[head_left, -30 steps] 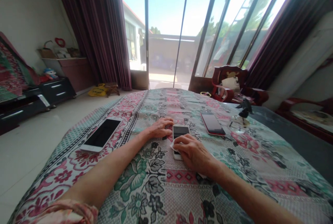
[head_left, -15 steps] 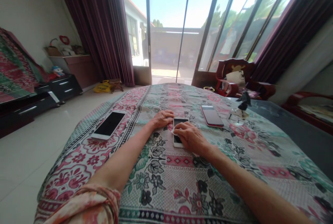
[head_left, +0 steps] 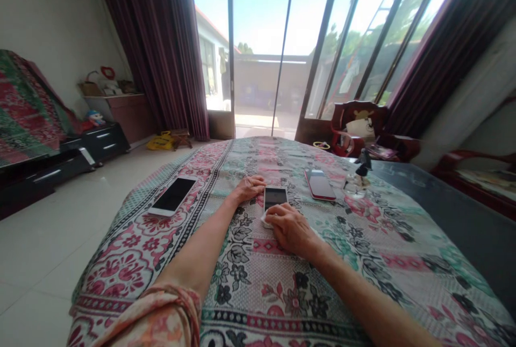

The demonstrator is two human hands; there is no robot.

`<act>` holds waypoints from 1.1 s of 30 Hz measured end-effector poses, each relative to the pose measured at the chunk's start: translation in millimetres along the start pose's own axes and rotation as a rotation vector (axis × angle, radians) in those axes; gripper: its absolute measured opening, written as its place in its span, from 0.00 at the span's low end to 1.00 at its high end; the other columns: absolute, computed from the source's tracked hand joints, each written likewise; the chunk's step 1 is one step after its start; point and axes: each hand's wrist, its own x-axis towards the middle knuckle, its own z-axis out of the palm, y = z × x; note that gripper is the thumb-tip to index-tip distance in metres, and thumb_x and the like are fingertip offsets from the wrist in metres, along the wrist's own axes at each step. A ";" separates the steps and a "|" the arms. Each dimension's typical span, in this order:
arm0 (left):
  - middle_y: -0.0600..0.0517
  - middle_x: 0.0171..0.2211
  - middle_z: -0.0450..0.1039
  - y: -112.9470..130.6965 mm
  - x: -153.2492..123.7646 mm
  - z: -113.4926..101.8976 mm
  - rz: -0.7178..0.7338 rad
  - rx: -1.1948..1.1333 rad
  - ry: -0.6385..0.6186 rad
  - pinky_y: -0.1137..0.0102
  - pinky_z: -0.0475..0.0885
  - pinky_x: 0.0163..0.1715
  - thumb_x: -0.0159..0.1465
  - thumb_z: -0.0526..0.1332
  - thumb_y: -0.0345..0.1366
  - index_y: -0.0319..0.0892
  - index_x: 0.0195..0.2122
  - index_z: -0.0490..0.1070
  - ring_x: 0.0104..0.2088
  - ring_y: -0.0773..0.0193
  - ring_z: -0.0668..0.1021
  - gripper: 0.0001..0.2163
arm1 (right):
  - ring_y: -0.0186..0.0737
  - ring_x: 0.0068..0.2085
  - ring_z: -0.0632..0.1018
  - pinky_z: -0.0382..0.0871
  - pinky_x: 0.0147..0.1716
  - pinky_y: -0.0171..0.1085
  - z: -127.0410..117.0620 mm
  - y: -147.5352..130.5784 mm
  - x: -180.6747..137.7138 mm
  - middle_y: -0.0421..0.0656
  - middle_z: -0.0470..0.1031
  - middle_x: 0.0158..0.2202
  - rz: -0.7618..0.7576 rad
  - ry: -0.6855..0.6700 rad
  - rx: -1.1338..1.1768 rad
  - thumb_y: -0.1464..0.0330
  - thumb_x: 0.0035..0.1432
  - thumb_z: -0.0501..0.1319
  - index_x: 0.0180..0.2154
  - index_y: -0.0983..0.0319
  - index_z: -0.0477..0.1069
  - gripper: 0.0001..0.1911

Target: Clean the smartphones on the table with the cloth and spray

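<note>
The right hand (head_left: 292, 228) is pinching a crumpled white wad (head_left: 266, 220), soft and paper-like or cloth-like, its fingers drawn together over the lower part of a small, flat, white-framed phone with a glossy dark screen (head_left: 276, 195). This phone is lying face up near the middle of a woven tablecloth patterned with pink, green and black flowers (head_left: 278, 304), its upper part showing beyond the fingers. The left hand (head_left: 249, 188) is resting palm down just beside the phone's upper left corner, fingers close together; whether it is touching the frame or holding anything cannot be told. A larger white-framed rectangular phone with a smooth black screen (head_left: 173, 196) is lying well apart to the left, and a red-edged phone with a grey, reflective screen (head_left: 320, 185) is lying to the right. Beyond that one, a clear rounded vessel (head_left: 357, 188) is standing on the cloth, with a black irregular shape (head_left: 363, 161) rising at it; its contents are too small to read. Farther back, a carved red wooden chair (head_left: 342, 121) is holding a pale bag (head_left: 360, 128), contents hidden.
</note>
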 end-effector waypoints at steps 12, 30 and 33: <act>0.52 0.45 0.77 14.2 -9.8 -6.4 0.058 0.070 0.004 0.73 0.69 0.51 0.61 0.59 0.31 0.45 0.40 0.80 0.45 0.64 0.78 0.10 | 0.38 0.39 0.72 0.67 0.43 0.40 0.8 21.6 -9.9 0.42 0.77 0.39 0.003 0.114 0.106 0.79 0.53 0.56 0.34 0.59 0.76 0.14; 0.53 0.42 0.77 18.1 -10.4 -8.7 0.080 0.086 0.013 0.74 0.71 0.47 0.61 0.58 0.32 0.45 0.38 0.80 0.42 0.65 0.78 0.11 | 0.39 0.39 0.71 0.65 0.43 0.39 1.8 9.5 -3.9 0.44 0.75 0.37 0.010 0.047 0.101 0.79 0.48 0.57 0.32 0.61 0.73 0.11; 0.52 0.43 0.77 18.3 -10.6 -9.3 0.077 0.078 -0.001 0.74 0.71 0.47 0.62 0.58 0.33 0.45 0.38 0.80 0.43 0.64 0.78 0.11 | 0.38 0.35 0.71 0.65 0.39 0.37 -2.4 17.0 -7.8 0.43 0.74 0.33 0.055 0.060 0.094 0.80 0.43 0.56 0.28 0.61 0.72 0.12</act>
